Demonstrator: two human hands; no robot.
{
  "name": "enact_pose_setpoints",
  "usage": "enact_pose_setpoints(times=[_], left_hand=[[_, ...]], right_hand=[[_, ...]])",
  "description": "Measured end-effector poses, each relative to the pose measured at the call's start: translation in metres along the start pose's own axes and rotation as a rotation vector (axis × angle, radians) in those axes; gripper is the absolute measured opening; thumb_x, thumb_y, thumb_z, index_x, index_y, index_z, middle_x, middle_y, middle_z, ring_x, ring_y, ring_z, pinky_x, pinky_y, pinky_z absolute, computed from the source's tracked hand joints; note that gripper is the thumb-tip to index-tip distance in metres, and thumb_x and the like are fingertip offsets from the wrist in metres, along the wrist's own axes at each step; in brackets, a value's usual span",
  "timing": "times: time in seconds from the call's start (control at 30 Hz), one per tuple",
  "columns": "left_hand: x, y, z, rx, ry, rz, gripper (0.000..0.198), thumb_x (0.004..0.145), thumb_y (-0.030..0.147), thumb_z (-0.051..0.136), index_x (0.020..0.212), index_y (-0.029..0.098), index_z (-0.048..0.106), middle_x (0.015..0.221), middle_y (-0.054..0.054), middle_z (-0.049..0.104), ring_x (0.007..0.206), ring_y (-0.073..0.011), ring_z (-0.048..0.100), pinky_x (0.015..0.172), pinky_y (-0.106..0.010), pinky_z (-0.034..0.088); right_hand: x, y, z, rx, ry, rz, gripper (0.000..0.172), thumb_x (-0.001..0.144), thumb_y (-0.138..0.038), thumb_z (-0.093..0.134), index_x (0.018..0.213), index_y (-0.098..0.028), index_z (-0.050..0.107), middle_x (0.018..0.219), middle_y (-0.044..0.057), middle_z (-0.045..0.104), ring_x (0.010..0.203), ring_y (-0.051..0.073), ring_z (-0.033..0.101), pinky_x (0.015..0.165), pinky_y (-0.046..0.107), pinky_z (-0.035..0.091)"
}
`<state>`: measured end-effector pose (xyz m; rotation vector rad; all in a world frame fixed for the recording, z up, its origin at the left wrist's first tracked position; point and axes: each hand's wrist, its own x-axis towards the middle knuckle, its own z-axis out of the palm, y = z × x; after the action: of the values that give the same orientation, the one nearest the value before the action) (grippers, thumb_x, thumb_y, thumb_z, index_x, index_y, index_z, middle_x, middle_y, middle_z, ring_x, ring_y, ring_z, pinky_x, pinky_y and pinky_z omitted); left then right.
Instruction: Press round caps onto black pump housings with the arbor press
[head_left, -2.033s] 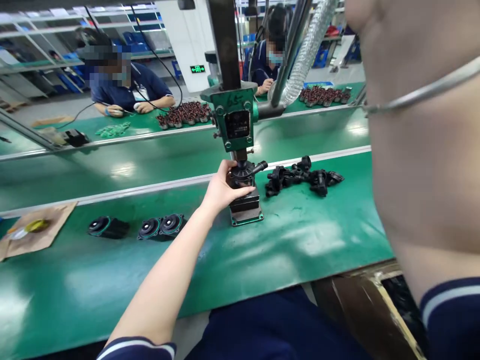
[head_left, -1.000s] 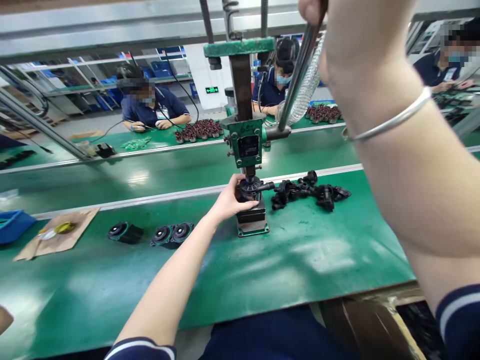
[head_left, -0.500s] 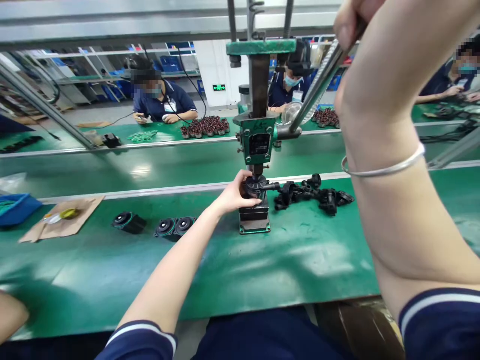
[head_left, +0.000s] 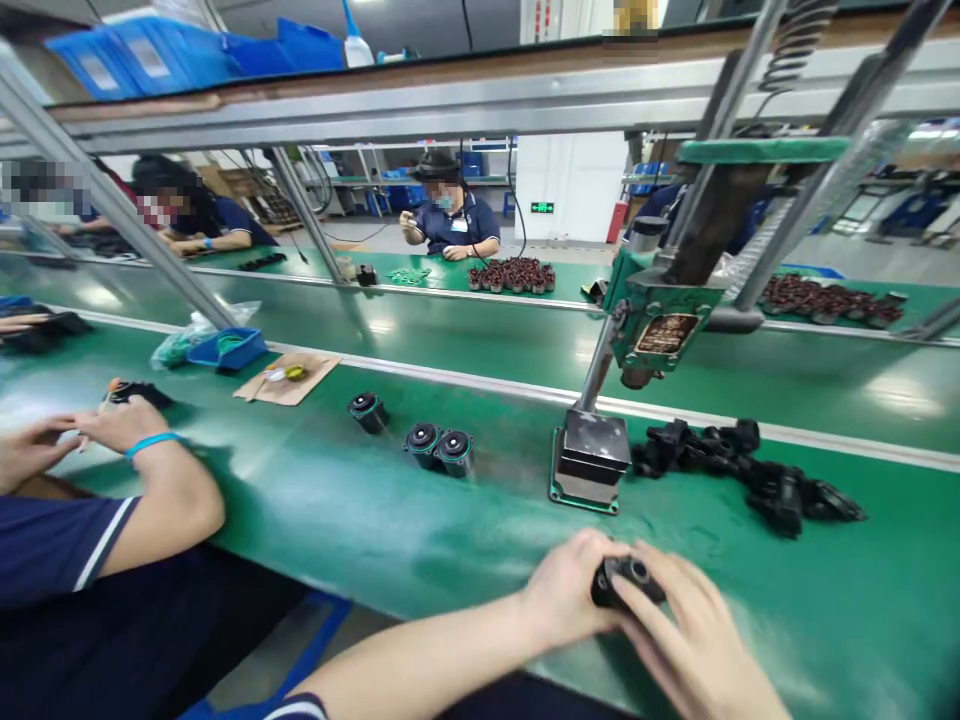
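Black part [head_left: 622, 567] over the near edge of the surface [head_left: 337, 510], fingers [head_left: 652, 612] of left hand [head_left: 571, 588] and right hand [head_left: 701, 620] clamped on it; three cylinders [head_left: 454, 452] and a dark heap [head_left: 780, 495], apparently unhandled, towards the far edge!

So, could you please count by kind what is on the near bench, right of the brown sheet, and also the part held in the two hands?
Black cylinders with green rings: 3
Press: 1
Heap of black parts: 1 (its pieces overlap, so not counted singly)
Held black part: 1
Total: 6
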<state>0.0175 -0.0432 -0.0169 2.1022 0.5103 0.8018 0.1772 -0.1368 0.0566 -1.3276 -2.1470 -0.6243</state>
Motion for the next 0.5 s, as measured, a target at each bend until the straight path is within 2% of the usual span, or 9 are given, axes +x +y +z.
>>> enact_pose_setpoints(times=[0.07, 0.1, 0.17, 0.23, 0.27, 0.33, 0.4, 0.43, 0.5], left_hand=[[-0.011, -0.006, 0.019, 0.027, -0.090, -0.008, 0.083, 0.064, 0.039, 0.078, 0.135, 0.031, 0.036, 0.120, -0.013, 0.056, 0.108, -0.0324, 0.062, 0.090, -0.046, 0.056], [-0.012, -0.006, 0.021, 0.039, -0.140, 0.018, 0.086, 0.066, 0.038, 0.077, 0.138, 0.031, 0.030, 0.125, -0.014, 0.053, 0.112, -0.0324, 0.060, 0.091, -0.045, 0.056], [-0.005, 0.002, 0.004, 0.073, -0.205, 0.121, 0.094, 0.067, 0.038, 0.077, 0.142, 0.027, 0.022, 0.135, -0.019, 0.046, 0.123, -0.0334, 0.053, 0.095, -0.045, 0.053], [0.005, 0.015, -0.035, 0.166, -0.183, 0.208, 0.095, 0.065, 0.042, 0.078, 0.140, 0.023, 0.024, 0.142, -0.022, 0.039, 0.134, -0.0357, 0.041, 0.104, -0.049, 0.045], [0.011, 0.021, -0.061, 0.265, -0.141, 0.203, 0.089, 0.064, 0.045, 0.079, 0.136, 0.023, 0.031, 0.144, -0.022, 0.038, 0.137, -0.0369, 0.038, 0.108, -0.053, 0.039], [0.019, 0.024, -0.120, 0.535, -0.008, 0.054, 0.070, 0.069, 0.038, 0.075, 0.130, 0.026, 0.041, 0.142, -0.016, 0.044, 0.136, -0.0373, 0.039, 0.111, -0.064, 0.025], [0.026, 0.009, -0.178, 0.762, 0.091, -0.085, 0.059, 0.070, 0.033, 0.070, 0.125, 0.026, 0.048, 0.133, -0.012, 0.055, 0.133, -0.0392, 0.042, 0.108, -0.070, 0.023], [0.028, -0.005, -0.202, 0.827, 0.100, -0.139, 0.052, 0.069, 0.033, 0.068, 0.119, 0.029, 0.053, 0.126, -0.007, 0.061, 0.130, -0.0407, 0.045, 0.106, -0.074, 0.021], [0.030, -0.040, -0.235, 0.769, 0.104, -0.131, 0.046, 0.059, 0.044, 0.070, 0.104, 0.035, 0.062, 0.104, 0.002, 0.070, 0.117, -0.0451, 0.055, 0.100, -0.081, 0.017]], right_hand=[[-0.024, -0.017, 0.024, 0.048, 0.069, 0.088, 0.028, 0.081, -0.020, 0.053, 0.108, -0.022, 0.061, 0.119, 0.008, 0.054, 0.118, 0.021, 0.052, 0.089, 0.036, 0.048], [-0.030, -0.021, 0.029, 0.068, 0.099, 0.125, 0.026, 0.081, -0.021, 0.055, 0.106, -0.021, 0.061, 0.117, 0.008, 0.055, 0.117, 0.021, 0.052, 0.089, 0.036, 0.047], [-0.036, -0.022, 0.030, 0.073, 0.119, 0.169, 0.026, 0.079, -0.021, 0.060, 0.104, -0.021, 0.062, 0.114, 0.008, 0.055, 0.115, 0.022, 0.052, 0.090, 0.036, 0.046], [-0.044, -0.008, 0.022, 0.027, 0.108, 0.215, 0.028, 0.077, -0.021, 0.063, 0.105, -0.022, 0.062, 0.112, 0.007, 0.056, 0.112, 0.020, 0.053, 0.090, 0.034, 0.046], [-0.050, 0.004, 0.017, -0.021, 0.101, 0.252, 0.029, 0.076, -0.021, 0.065, 0.105, -0.023, 0.062, 0.112, 0.006, 0.056, 0.112, 0.018, 0.053, 0.091, 0.033, 0.046], [-0.072, 0.039, 0.005, -0.175, 0.070, 0.374, 0.032, 0.073, -0.027, 0.069, 0.104, -0.025, 0.062, 0.112, 0.004, 0.056, 0.112, 0.016, 0.052, 0.095, 0.032, 0.045], [-0.104, 0.085, -0.013, -0.363, 0.007, 0.581, 0.032, 0.074, -0.038, 0.068, 0.103, -0.027, 0.063, 0.114, 0.002, 0.056, 0.114, 0.016, 0.051, 0.098, 0.033, 0.043], [-0.120, 0.109, -0.026, -0.448, -0.025, 0.695, 0.032, 0.076, -0.043, 0.065, 0.104, -0.026, 0.064, 0.116, 0.003, 0.055, 0.114, 0.016, 0.050, 0.099, 0.035, 0.042], [-0.149, 0.154, -0.054, -0.561, -0.065, 0.882, 0.036, 0.080, -0.047, 0.057, 0.106, -0.022, 0.065, 0.117, 0.007, 0.055, 0.115, 0.019, 0.047, 0.100, 0.040, 0.039]])
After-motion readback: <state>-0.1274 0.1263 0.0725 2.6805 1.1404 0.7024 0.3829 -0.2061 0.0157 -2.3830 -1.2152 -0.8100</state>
